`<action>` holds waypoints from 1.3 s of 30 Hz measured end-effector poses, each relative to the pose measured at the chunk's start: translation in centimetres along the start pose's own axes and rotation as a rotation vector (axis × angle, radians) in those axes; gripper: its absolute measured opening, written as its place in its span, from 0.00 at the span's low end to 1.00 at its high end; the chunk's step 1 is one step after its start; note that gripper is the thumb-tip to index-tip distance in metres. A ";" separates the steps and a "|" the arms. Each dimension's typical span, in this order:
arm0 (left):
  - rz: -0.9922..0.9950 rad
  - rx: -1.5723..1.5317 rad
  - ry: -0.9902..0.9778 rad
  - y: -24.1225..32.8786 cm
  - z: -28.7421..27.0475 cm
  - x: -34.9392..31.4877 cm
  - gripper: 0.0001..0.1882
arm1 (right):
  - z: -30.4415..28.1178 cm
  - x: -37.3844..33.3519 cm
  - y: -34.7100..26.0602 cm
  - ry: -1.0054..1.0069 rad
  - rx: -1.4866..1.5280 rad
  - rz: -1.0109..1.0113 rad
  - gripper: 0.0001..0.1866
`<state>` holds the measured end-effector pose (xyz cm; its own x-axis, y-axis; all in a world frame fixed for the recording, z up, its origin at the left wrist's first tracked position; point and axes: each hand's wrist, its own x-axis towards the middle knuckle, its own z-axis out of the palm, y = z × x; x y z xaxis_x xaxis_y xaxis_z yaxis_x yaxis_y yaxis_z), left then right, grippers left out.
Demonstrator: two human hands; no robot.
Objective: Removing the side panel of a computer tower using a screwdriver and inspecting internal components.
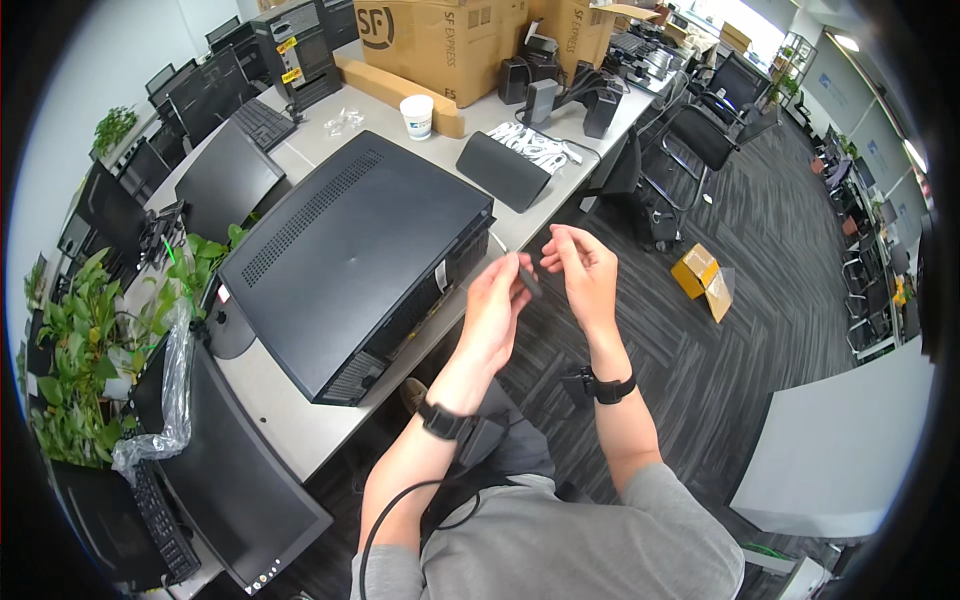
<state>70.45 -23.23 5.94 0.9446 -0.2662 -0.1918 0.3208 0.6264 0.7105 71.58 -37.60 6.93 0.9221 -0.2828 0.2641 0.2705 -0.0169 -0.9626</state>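
Note:
My left hand is closed, with thumb and fingertips together around a small, dark, narrow piece whose kind I cannot make out. Just to its right, my right hand has its fingers curled in toward the thumb; whatever it may pinch is hidden. Both hands are raised beyond the table's edge, a short gap between them. To their left a large black computer case lies flat on the table, its vented side up. A short pale cable shows between the case and my left fingertips.
On the grey table stand a paper cup, a dark speaker-like box, bundled white cables, black power adapters and cardboard boxes. Monitors and a leafy plant line the left. An opened carton lies on the floor.

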 end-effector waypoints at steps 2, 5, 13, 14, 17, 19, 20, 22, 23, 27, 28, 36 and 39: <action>-0.062 0.045 -0.056 0.8 -0.2 -2.7 0.14 | 0.6 0.8 0.7 -0.013 -0.035 0.015 0.14; -0.086 0.096 -0.123 3.7 -0.7 -6.8 0.14 | 2.5 2.1 1.8 -0.088 -0.087 0.026 0.15; 0.262 0.319 -0.084 12.5 -4.4 -16.7 0.13 | 7.1 3.2 4.0 -0.069 -0.220 -0.111 0.17; 0.278 0.315 -0.031 12.9 -5.2 -17.6 0.14 | 7.3 3.1 4.1 -0.061 -0.185 -0.092 0.15; 0.324 0.219 0.111 13.4 -7.5 -20.2 0.15 | 7.7 3.1 4.2 -0.004 -0.206 -0.117 0.11; 0.365 0.138 0.196 13.0 -8.8 -21.5 0.16 | 7.6 3.2 4.0 0.031 -0.286 -0.189 0.10; 0.380 0.113 0.203 12.9 -9.4 -22.0 0.16 | 7.6 3.2 3.8 0.032 -0.280 -0.212 0.10; 0.402 0.085 0.224 12.4 -10.4 -22.7 0.15 | 7.6 3.1 3.6 0.028 -0.244 -0.128 0.11; 0.385 0.064 0.252 12.1 -10.8 -23.0 0.15 | 7.7 3.1 3.5 0.024 -0.171 -0.087 0.11; 0.364 0.023 0.294 11.4 -11.9 -23.4 0.15 | 8.2 3.0 3.5 0.038 -0.086 -0.124 0.08; 0.365 0.028 0.299 11.3 -12.1 -23.4 0.15 | 8.3 3.0 3.6 0.046 -0.137 -0.207 0.09; 0.325 0.068 0.231 11.6 -13.1 -24.5 0.15 | 8.7 2.8 4.3 0.076 -0.071 -0.254 0.12; 0.320 0.048 0.228 11.5 -13.5 -24.8 0.14 | 8.7 2.9 4.1 0.070 -0.030 -0.099 0.12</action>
<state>51.66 0.51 9.70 0.9892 0.1094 -0.0974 0.0096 0.6152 0.7883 77.76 -30.16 4.27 0.8693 -0.3451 0.3538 0.3497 -0.0764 -0.9337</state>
